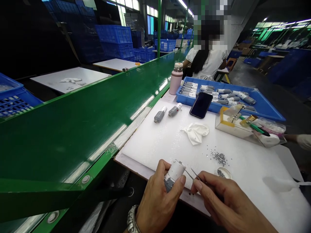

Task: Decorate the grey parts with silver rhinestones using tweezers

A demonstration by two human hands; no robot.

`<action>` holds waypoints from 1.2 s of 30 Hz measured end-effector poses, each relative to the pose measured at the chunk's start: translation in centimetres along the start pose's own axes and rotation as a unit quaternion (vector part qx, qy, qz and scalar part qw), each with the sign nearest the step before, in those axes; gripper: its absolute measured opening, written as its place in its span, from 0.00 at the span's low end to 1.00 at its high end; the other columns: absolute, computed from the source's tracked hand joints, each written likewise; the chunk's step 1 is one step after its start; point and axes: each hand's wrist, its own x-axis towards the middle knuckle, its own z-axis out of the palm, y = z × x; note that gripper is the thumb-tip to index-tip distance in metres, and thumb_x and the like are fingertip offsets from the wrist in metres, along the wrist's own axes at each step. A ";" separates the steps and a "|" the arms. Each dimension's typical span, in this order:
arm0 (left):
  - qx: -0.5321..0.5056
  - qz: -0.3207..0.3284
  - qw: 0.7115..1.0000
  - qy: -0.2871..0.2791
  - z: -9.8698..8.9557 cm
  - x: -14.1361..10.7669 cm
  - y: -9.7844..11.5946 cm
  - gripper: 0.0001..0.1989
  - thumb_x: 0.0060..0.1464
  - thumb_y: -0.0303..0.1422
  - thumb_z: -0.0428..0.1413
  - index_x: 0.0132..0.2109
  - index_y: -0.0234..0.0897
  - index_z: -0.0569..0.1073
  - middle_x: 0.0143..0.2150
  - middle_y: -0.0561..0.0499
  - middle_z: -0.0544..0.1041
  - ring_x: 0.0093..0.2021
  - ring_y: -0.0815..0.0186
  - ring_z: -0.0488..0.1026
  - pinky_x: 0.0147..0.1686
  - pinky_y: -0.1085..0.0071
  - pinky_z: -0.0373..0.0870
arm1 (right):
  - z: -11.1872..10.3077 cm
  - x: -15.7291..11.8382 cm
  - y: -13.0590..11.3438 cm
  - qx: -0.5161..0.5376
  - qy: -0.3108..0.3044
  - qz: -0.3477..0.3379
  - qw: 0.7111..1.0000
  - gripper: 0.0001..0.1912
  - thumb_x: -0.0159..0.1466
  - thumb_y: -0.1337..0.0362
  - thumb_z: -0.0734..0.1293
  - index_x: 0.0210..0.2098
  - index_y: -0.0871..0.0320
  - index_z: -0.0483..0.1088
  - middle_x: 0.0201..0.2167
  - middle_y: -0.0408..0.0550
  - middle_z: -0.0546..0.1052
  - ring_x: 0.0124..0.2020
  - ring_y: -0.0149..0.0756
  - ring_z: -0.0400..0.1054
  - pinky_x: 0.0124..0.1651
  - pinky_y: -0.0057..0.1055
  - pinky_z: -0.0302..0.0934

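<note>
My left hand (157, 200) is wrapped round a white and grey cylindrical part (176, 171), held tilted above the near edge of the table. A pair of metal tweezers (191, 172) is pinched in my right hand (221, 197), its tips close to the side of that part; whether they touch I cannot tell. Beyond my right hand lie a small pile of tiny metal pieces (220, 158) and a small white dish (225, 173) with more of them. Two similar cylindrical parts, a left one (160, 115) and a right one (175, 110), rest farther back on the white sheet.
A blue tray (267, 108) of similar parts stands at the back, with a phone (201, 105) against its front edge and a pink bottle (176, 79) beside it. A tool box (228, 127) and white cloth (196, 132) lie nearer. A green conveyor (97, 106) runs left. Another person (209, 61) sits ahead.
</note>
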 end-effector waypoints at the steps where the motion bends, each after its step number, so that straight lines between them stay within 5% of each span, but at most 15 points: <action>1: -0.001 -0.004 1.000 -0.004 0.0 -0.1 0.0 0.14 0.63 0.48 0.49 0.40 0.42 0.61 0.28 0.59 0.65 0.27 0.68 0.64 0.31 0.70 0.61 | 0.0 0.0 0.1 -0.007 -0.001 -0.003 1.000 0.24 0.71 0.47 0.51 0.30 0.57 0.64 0.21 0.39 0.61 0.22 0.28 0.56 0.25 0.25 0.54; 6: 0.012 0.004 1.000 -0.012 -0.1 -0.3 0.1 0.15 0.64 0.49 0.47 0.39 0.43 0.61 0.28 0.58 0.66 0.28 0.66 0.66 0.34 0.68 0.61 | 0.3 -0.3 0.9 -0.069 0.018 -0.004 0.997 0.23 0.71 0.47 0.51 0.33 0.56 0.67 0.23 0.42 0.65 0.24 0.31 0.58 0.29 0.28 0.56; 10: 0.139 0.041 0.989 0.029 -0.1 -0.6 0.2 0.14 0.64 0.47 0.46 0.41 0.42 0.60 0.33 0.52 0.70 0.32 0.60 0.71 0.34 0.65 0.61 | 0.2 -0.6 1.2 -0.039 0.043 0.003 0.998 0.25 0.68 0.43 0.55 0.34 0.56 0.69 0.30 0.46 0.70 0.31 0.33 0.61 0.36 0.30 0.57; 13: 0.230 0.081 0.968 0.057 0.0 -0.9 -0.1 0.13 0.65 0.45 0.45 0.43 0.40 0.62 0.34 0.47 0.73 0.33 0.55 0.74 0.32 0.63 0.62 | -0.2 -0.4 0.7 0.118 -0.048 0.069 0.989 0.27 0.66 0.39 0.57 0.31 0.56 0.67 0.20 0.39 0.58 0.22 0.27 0.50 0.25 0.26 0.45; 17: 0.297 0.126 0.944 0.059 0.0 -1.3 -0.5 0.14 0.66 0.41 0.43 0.45 0.37 0.66 0.35 0.42 0.77 0.33 0.52 0.77 0.29 0.63 0.64 | -0.4 0.1 0.4 0.293 -0.145 0.133 0.936 0.21 0.67 0.45 0.60 0.33 0.56 0.65 0.14 0.31 0.48 0.15 0.23 0.35 0.19 0.26 0.31; 19: 0.305 0.137 0.940 0.063 0.0 -1.3 -0.7 0.13 0.66 0.41 0.43 0.46 0.37 0.66 0.35 0.41 0.77 0.33 0.51 0.77 0.29 0.63 0.64 | 0.1 0.1 0.7 0.253 -0.116 0.115 0.954 0.19 0.68 0.48 0.59 0.31 0.56 0.63 0.16 0.33 0.50 0.16 0.24 0.38 0.19 0.25 0.33; 22: 0.298 0.138 0.941 0.079 0.2 -1.2 -1.1 0.12 0.67 0.41 0.44 0.45 0.38 0.65 0.33 0.44 0.77 0.32 0.52 0.77 0.29 0.64 0.63 | 1.5 -0.2 1.8 0.034 0.000 0.005 0.999 0.18 0.70 0.51 0.57 0.29 0.56 0.61 0.20 0.38 0.57 0.23 0.28 0.51 0.27 0.27 0.46; 26: 0.284 0.135 0.946 0.079 0.4 -1.1 -1.5 0.10 0.67 0.41 0.45 0.45 0.40 0.64 0.34 0.46 0.76 0.33 0.53 0.77 0.30 0.64 0.61 | 2.4 -0.4 2.6 -0.123 0.082 -0.074 0.986 0.16 0.70 0.56 0.56 0.30 0.56 0.64 0.23 0.44 0.67 0.25 0.34 0.60 0.32 0.32 0.50; 30: 0.246 0.127 0.957 0.081 0.7 -1.0 -1.4 0.10 0.66 0.41 0.47 0.45 0.41 0.64 0.33 0.47 0.76 0.33 0.53 0.76 0.31 0.65 0.59 | 1.4 -0.4 1.5 0.026 0.012 0.009 1.000 0.22 0.70 0.48 0.55 0.31 0.57 0.66 0.18 0.38 0.57 0.21 0.28 0.50 0.26 0.28 0.45; 33: 0.206 0.117 0.967 0.092 0.9 -0.7 -0.9 0.10 0.64 0.42 0.49 0.44 0.41 0.64 0.33 0.48 0.75 0.33 0.53 0.75 0.32 0.65 0.57 | 0.6 -0.6 0.5 0.175 -0.047 0.075 0.981 0.26 0.68 0.42 0.57 0.33 0.58 0.67 0.15 0.33 0.50 0.18 0.25 0.42 0.22 0.27 0.36; 36: 0.146 0.102 0.979 0.103 0.5 -0.1 0.2 0.10 0.62 0.43 0.52 0.43 0.43 0.63 0.31 0.51 0.72 0.29 0.57 0.71 0.31 0.66 0.55 | 0.5 -1.6 0.5 0.204 0.003 0.097 0.974 0.30 0.63 0.36 0.59 0.32 0.58 0.67 0.16 0.34 0.51 0.18 0.23 0.44 0.23 0.26 0.36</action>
